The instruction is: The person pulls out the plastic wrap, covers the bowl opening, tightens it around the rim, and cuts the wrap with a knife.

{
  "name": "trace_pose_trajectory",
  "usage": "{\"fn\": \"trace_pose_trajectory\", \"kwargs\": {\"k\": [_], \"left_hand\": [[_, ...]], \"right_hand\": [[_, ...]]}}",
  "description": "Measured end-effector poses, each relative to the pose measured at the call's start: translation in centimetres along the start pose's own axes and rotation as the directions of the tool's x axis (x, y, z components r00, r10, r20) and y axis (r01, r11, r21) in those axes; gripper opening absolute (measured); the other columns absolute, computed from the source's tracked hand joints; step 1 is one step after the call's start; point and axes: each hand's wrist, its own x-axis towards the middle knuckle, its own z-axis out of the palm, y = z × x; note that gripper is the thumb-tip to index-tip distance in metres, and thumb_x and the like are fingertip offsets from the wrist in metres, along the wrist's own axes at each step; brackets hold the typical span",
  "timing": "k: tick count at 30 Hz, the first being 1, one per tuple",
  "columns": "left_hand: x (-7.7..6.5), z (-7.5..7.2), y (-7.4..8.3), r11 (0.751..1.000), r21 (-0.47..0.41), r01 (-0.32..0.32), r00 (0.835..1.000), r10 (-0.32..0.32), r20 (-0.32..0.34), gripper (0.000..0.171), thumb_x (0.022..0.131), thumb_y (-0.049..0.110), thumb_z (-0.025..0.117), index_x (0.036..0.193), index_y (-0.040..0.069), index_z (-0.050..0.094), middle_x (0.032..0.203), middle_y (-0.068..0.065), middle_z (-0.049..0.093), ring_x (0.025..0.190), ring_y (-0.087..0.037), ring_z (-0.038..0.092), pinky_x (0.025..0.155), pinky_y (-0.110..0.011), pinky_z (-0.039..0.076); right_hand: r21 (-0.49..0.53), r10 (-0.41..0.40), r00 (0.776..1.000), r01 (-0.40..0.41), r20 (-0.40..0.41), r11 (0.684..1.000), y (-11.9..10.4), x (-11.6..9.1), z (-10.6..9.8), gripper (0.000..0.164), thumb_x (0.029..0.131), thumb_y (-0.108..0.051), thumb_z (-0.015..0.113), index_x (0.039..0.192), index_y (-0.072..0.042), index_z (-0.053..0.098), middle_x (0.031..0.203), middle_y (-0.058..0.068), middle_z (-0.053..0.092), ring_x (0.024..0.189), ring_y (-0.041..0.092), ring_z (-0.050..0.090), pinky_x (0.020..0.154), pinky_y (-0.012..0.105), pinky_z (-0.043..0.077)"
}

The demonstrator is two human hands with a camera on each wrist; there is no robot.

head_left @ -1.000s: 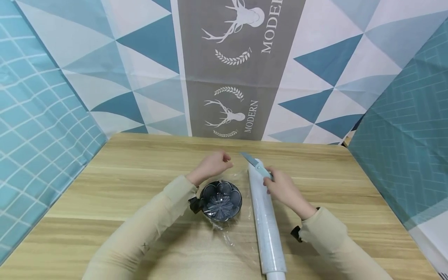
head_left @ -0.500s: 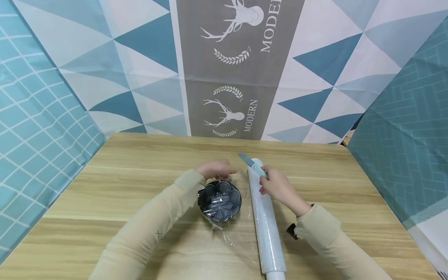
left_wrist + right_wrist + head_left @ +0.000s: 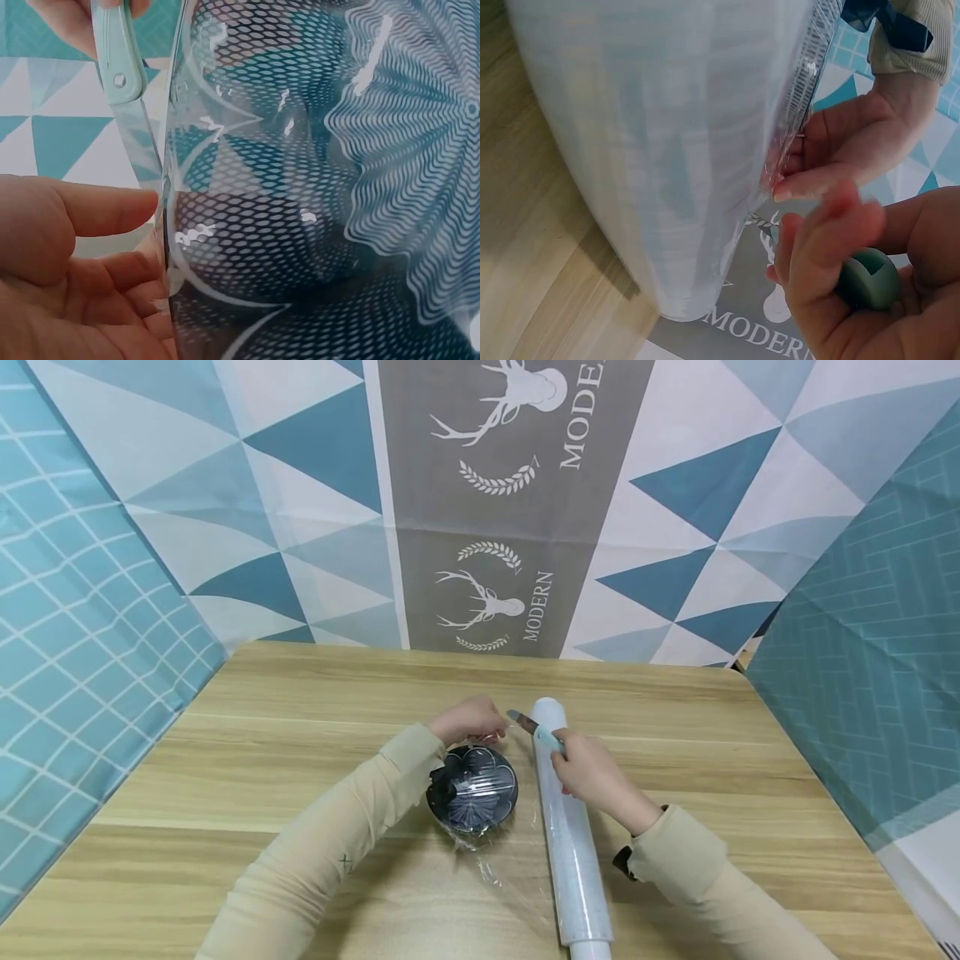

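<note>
A dark patterned bowl (image 3: 472,797) stands on the table with clear cling film (image 3: 300,217) stretched over its top. My left hand (image 3: 474,720) pinches the film at the bowl's far rim, thumb against curled fingers (image 3: 112,270) in the left wrist view. In my right hand (image 3: 596,770) I grip a folding knife (image 3: 549,739) by its pale green handle (image 3: 120,60). Its blade (image 3: 139,139) points toward the left hand and lies close to the film by the rim; whether it touches cannot be told. The cling film roll (image 3: 573,843) lies right of the bowl, under the right hand.
A sheet of film spans the table between bowl and roll. The wooden table (image 3: 315,693) extends around them. A patterned cloth backdrop (image 3: 322,510) stands behind, with blue cloth walls (image 3: 82,635) at the sides.
My left hand has moved right and down to the bowl's far rim and taken hold of the film. The knife in my right hand has dropped lower, its tip nearer the left hand.
</note>
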Motion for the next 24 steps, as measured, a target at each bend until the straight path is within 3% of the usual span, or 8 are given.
{"fn": "trace_pose_trajectory", "kwargs": {"k": [3,13,16,19,21,24], "left_hand": [[0.0,0.0,0.0,0.999,-0.043,-0.011,1.0,0.01,-0.015,0.015,0.076,0.003,0.048,0.075,-0.008,0.059,0.051,-0.002,0.048,0.043,-0.01,0.04,0.039,-0.019,0.029],[0.2,0.1,0.3,0.999,-0.005,-0.052,0.998,0.051,-0.044,0.011,0.076,0.002,0.048,0.066,0.002,0.052,0.056,-0.003,0.05,0.049,-0.01,0.045,0.044,-0.018,0.035],[0.2,0.2,0.3,0.998,-0.005,-0.056,0.998,0.056,-0.037,0.012,0.077,0.003,0.049,0.065,0.003,0.052,0.056,-0.003,0.05,0.048,-0.01,0.045,0.043,-0.018,0.035],[0.1,0.2,0.4,0.998,0.001,-0.063,0.998,0.063,-0.031,0.013,0.077,0.004,0.049,0.065,0.003,0.052,0.055,-0.003,0.05,0.047,-0.011,0.044,0.043,-0.018,0.033],[0.1,0.3,0.4,0.998,0.001,-0.07,0.997,0.07,-0.03,0.013,0.077,0.003,0.048,0.065,0.003,0.052,0.054,-0.003,0.049,0.047,-0.011,0.043,0.042,-0.018,0.032],[0.0,0.3,0.5,0.997,-0.01,-0.076,0.997,0.076,-0.027,0.014,0.077,0.004,0.047,0.065,0.003,0.052,0.053,-0.003,0.048,0.046,-0.01,0.043,0.041,-0.018,0.032]], "right_hand": [[-0.085,-0.034,0.999,0.032,-0.025,0.996,-0.1,0.0,0.2,0.036,0.084,-0.008,0.043,0.117,0.007,0.044,0.06,0.007,0.051,0.039,0.009,0.044,0.036,0.021,0.037],[-0.229,-0.082,0.995,0.069,-0.049,0.971,-0.8,1.0,0.7,0.037,0.081,-0.007,0.044,0.116,0.005,0.047,0.094,0.018,0.058,0.045,0.012,0.044,0.039,0.023,0.036],[-0.264,-0.1,0.994,0.084,-0.048,0.961,-0.9,1.4,0.8,0.031,0.08,-0.007,0.045,0.109,0.003,0.052,0.083,0.015,0.058,0.048,0.014,0.045,0.04,0.024,0.035],[-0.271,-0.099,0.994,0.083,-0.044,0.959,-1.0,1.9,0.8,0.017,0.08,-0.007,0.044,0.091,-0.002,0.056,0.065,0.008,0.052,0.047,0.014,0.044,0.039,0.025,0.035],[-0.251,-0.088,0.996,0.077,-0.032,0.965,-1.1,2.3,0.8,0.009,0.08,-0.007,0.043,0.079,-0.005,0.052,0.056,0.005,0.045,0.044,0.014,0.043,0.037,0.025,0.035],[-0.232,-0.068,0.997,0.061,-0.023,0.971,-1.3,2.8,0.7,0.011,0.08,-0.008,0.043,0.07,-0.008,0.047,0.053,0.003,0.041,0.042,0.013,0.042,0.036,0.024,0.035]]}}
